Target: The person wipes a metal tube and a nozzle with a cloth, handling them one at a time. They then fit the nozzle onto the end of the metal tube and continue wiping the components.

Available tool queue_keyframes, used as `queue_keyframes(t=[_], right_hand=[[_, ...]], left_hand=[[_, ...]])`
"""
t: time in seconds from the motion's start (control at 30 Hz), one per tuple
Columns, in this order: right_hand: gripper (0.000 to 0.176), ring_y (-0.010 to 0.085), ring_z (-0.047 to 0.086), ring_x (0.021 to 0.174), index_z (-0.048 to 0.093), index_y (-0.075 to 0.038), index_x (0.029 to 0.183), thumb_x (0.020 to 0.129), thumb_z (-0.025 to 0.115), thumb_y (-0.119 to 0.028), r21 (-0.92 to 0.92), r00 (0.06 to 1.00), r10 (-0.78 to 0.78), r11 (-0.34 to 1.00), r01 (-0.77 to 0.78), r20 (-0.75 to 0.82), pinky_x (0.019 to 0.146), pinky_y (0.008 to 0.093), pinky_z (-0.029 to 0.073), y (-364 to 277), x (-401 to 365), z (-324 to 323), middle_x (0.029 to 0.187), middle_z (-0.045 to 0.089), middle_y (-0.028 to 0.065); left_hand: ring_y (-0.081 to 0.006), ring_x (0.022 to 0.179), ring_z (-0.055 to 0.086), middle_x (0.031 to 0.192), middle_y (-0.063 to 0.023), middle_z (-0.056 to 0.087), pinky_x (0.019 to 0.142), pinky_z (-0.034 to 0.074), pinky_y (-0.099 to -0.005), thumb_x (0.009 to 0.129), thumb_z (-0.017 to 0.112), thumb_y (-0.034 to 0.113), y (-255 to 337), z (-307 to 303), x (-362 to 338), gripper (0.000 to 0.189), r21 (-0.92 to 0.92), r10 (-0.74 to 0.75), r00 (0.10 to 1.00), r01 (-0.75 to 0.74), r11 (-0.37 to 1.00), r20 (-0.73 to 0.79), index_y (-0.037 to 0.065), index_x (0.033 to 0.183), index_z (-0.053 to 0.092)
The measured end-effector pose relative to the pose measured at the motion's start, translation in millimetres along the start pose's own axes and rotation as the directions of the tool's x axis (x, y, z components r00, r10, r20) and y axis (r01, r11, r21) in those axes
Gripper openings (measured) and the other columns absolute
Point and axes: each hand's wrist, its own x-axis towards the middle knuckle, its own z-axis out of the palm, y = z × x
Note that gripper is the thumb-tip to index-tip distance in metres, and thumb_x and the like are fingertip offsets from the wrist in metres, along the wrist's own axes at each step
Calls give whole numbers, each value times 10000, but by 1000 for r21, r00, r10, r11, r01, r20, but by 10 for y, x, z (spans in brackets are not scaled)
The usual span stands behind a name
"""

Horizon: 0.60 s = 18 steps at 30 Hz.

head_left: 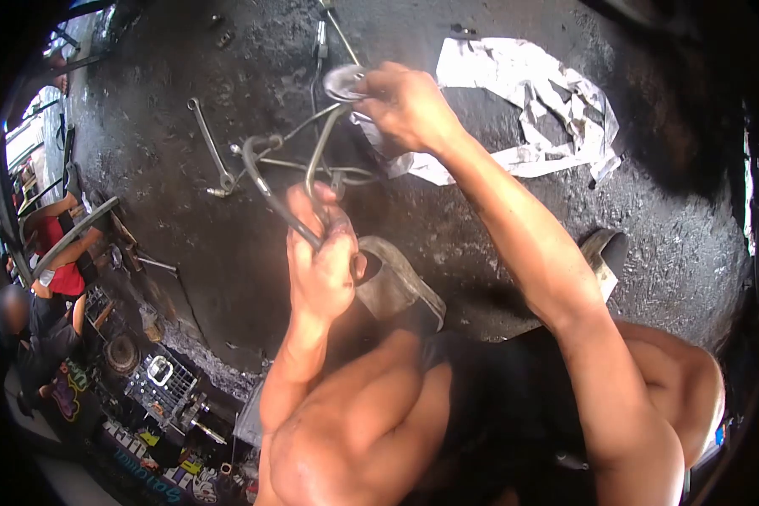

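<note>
My left hand (322, 257) is closed around a bent metal tube (271, 199), which curves up and away from the fist. Another curved tube (322, 150) rises from the same hand toward my right hand (409, 110). Between the right hand's pinched fingers is a round, silvery disc-like piece (344, 83), blurred at its rim, right at the upper end of that tube. Behind the tubes, thinner metal rods cross over the dark floor.
A combination wrench (210, 143) lies left of the tubes. Crumpled white sheet material (557, 84) is spread beyond my right hand. My worn shoes (401, 282) stand on the oily floor. Two people (46, 337) and a metal engine part (162, 384) are at the left.
</note>
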Motion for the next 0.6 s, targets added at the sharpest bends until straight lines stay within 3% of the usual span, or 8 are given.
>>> queue_keyframes(t=[0.2, 0.27, 0.33, 0.4, 0.43, 0.47, 0.53, 0.6], right_hand=[[263, 279, 634, 834, 668, -34, 1036, 818, 646, -181, 130, 996, -48, 991, 38, 80, 758, 368, 489, -217, 19, -230, 882, 640, 148], [271, 269, 641, 791, 669, -29, 1046, 824, 648, -183, 133, 922, 274, 939, -318, 276, 738, 361, 493, -267, 81, -284, 831, 653, 162], [268, 292, 647, 780, 669, -9, 1036, 842, 627, -189, 46, 986, 37, 998, -45, 162, 730, 396, 497, -240, 126, -201, 885, 672, 199], [286, 304, 648, 808, 663, -2, 1050, 841, 621, -194, 83, 985, 4, 996, -19, 174, 742, 405, 495, -289, 66, -196, 894, 672, 202], [306, 314, 652, 768, 656, -3, 1073, 833, 619, -190, 58, 980, -160, 986, 155, 116, 712, 398, 504, -271, 36, -160, 897, 677, 192], [306, 314, 652, 768, 656, -3, 1073, 833, 619, -190, 64, 981, -150, 988, 142, 126, 712, 398, 504, -250, -1, -154, 897, 677, 192], [334, 321, 649, 697, 643, -6, 1106, 826, 614, -184, 185, 966, 70, 976, -118, 248, 665, 394, 508, -224, 37, -215, 873, 680, 180], [326, 317, 648, 650, 653, 1, 1085, 804, 610, -159, 62, 948, 198, 974, -219, 249, 628, 389, 510, -198, 81, -197, 865, 684, 180]], left_hand=[[-53, 495, 367, 704, -1, 378, 370, 369, -204, 796, 426, 34, -82, -71, 6, 316, 292, 140, 977, -183, 939, 160, 49, 1104, 356], [-50, 500, 358, 715, 1, 380, 370, 368, -205, 798, 428, 48, -57, -71, 17, 323, 245, 83, 993, -101, 964, 83, 39, 1115, 360], [-54, 495, 357, 715, 1, 380, 365, 365, -206, 799, 440, 71, -10, -50, -8, 333, 66, -7, 998, 3, 998, 55, 35, 1120, 360], [-55, 493, 355, 716, 2, 380, 364, 363, -204, 796, 448, 82, -137, -130, 36, 340, 153, 65, 993, -80, 985, 99, 32, 1120, 358], [-56, 491, 353, 717, 2, 380, 362, 360, -203, 792, 455, 94, -120, -123, 44, 348, 234, 116, 982, -149, 961, 148, 30, 1120, 356], [-56, 490, 350, 711, 3, 374, 361, 354, -197, 777, 451, 90, -5, -43, 7, 355, 86, 37, 996, -44, 995, 84, 26, 1110, 349], [-56, 491, 350, 707, 4, 367, 362, 352, -196, 758, 439, 76, -18, -61, 5, 359, 108, 36, 996, -45, 993, 85, 29, 1101, 348], [-58, 496, 353, 710, 3, 365, 362, 353, -196, 752, 437, 73, -26, -48, 2, 360, 98, 22, 998, -27, 995, 60, 33, 1098, 348]])
